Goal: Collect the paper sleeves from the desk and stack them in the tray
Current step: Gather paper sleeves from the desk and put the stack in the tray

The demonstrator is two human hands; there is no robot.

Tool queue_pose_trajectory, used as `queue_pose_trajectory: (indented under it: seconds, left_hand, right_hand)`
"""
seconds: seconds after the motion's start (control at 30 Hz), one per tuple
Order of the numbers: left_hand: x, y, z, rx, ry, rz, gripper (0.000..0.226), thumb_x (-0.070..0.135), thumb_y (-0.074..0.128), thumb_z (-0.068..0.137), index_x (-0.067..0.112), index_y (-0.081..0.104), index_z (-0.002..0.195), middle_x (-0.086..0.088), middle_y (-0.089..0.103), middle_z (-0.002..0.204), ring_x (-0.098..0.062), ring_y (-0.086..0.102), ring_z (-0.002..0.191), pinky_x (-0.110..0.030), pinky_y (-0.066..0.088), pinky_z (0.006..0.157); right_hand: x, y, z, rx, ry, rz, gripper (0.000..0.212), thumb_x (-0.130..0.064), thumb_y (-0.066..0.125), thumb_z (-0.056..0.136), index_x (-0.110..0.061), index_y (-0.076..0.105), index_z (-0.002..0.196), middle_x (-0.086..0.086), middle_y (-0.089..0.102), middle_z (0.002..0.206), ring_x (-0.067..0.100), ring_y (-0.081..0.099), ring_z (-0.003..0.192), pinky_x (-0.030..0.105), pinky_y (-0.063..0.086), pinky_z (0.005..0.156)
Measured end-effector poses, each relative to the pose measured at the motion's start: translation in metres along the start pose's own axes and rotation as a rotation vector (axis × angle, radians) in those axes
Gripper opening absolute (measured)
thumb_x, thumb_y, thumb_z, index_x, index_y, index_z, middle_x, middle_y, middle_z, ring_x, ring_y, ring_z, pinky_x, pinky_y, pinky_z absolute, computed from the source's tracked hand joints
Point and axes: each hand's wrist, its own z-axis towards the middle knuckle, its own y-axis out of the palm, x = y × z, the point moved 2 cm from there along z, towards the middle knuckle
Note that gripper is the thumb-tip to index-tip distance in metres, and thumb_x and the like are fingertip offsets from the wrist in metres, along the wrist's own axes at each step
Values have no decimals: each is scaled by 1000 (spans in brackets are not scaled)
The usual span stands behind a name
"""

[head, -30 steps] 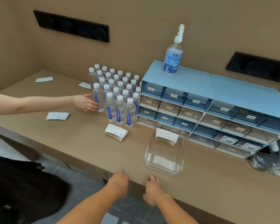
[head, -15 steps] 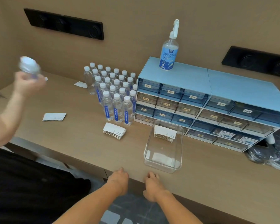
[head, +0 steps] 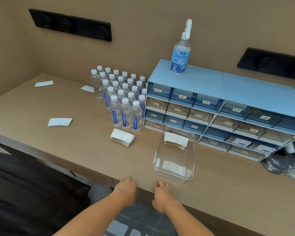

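Note:
A clear plastic tray (head: 174,174) stands on the desk in front of the drawer unit, with a stack of white paper sleeves (head: 176,140) leaning at its far end. Another stack of sleeves (head: 122,137) lies left of the tray, beside the bottles. A thinner stack (head: 60,122) lies further left. Single sleeves lie at the far left (head: 44,83) and behind the bottles (head: 87,88). My left hand (head: 126,188) and my right hand (head: 162,193) rest on the desk's front edge, fingers curled, holding nothing.
Several small water bottles (head: 124,99) stand in rows at the desk's middle. A blue drawer unit (head: 220,106) fills the right, a spray bottle (head: 180,53) on top. Black bags (head: 284,164) lie at far right. Another person's dark clothing (head: 24,193) shows at lower left.
The other person's arm, which took a bottle from the rows and lifted it leftward, has left the view. My hands stay at the desk edge.

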Motion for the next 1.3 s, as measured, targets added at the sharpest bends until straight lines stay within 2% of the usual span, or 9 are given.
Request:
queue_pose_trajectory:
  seconds: [0.13, 0.3, 0.5, 0.7, 1.0, 1.3]
  left_hand:
    - [0, -1, 1, 3, 2, 7, 41, 17, 58, 92, 7, 50, 131, -13, 37, 135, -33, 41, 127, -44, 46, 104]
    - [-2, -2, 3, -3, 15, 21, 40, 17, 58, 93, 6, 50, 131, -15, 37, 135, -34, 39, 127, -44, 45, 104]
    - [-5, -3, 7, 29, 16, -7, 35, 13, 57, 92, 8, 51, 126, -14, 38, 133, -34, 39, 127, -45, 46, 103]
    - [-8, 3, 12, 66, 47, 27, 42, 12, 55, 91, 8, 44, 131, -15, 40, 133, -34, 38, 125, -42, 43, 106]
    - [-13, 10, 10, 83, 51, 5, 44, 10, 58, 89, 9, 42, 130, -13, 39, 131, -34, 44, 120, -43, 46, 102]
    - [-89, -15, 7, 105, -45, -60, 42, 24, 58, 93, 9, 44, 130, -13, 48, 130, -33, 47, 124, -44, 45, 100]
  right_hand:
    - [-5, -3, 3, 7, 31, 3, 25, -15, 53, 91, -6, 56, 114, 6, 34, 132, 29, 33, 124, 41, 42, 104]
    - [-6, -7, 7, 9, 49, -6, 30, -17, 55, 91, -4, 56, 118, 6, 34, 134, 30, 33, 126, 43, 42, 105]
    - [-6, -9, 11, 5, 54, -22, 29, -11, 55, 91, -3, 57, 119, 7, 33, 137, 31, 34, 127, 42, 41, 106]
    - [-7, -10, 10, 8, 73, -26, 34, -7, 54, 90, -1, 57, 123, 8, 34, 138, 31, 35, 127, 42, 42, 105]
    - [-15, -5, 15, 22, 98, 45, 37, -21, 56, 92, -5, 56, 125, 8, 42, 134, 29, 41, 124, 38, 39, 108]
    - [-82, -30, 50, -82, 22, 49, 49, -25, 56, 91, 0, 51, 133, 15, 47, 139, 32, 44, 132, 34, 40, 110]
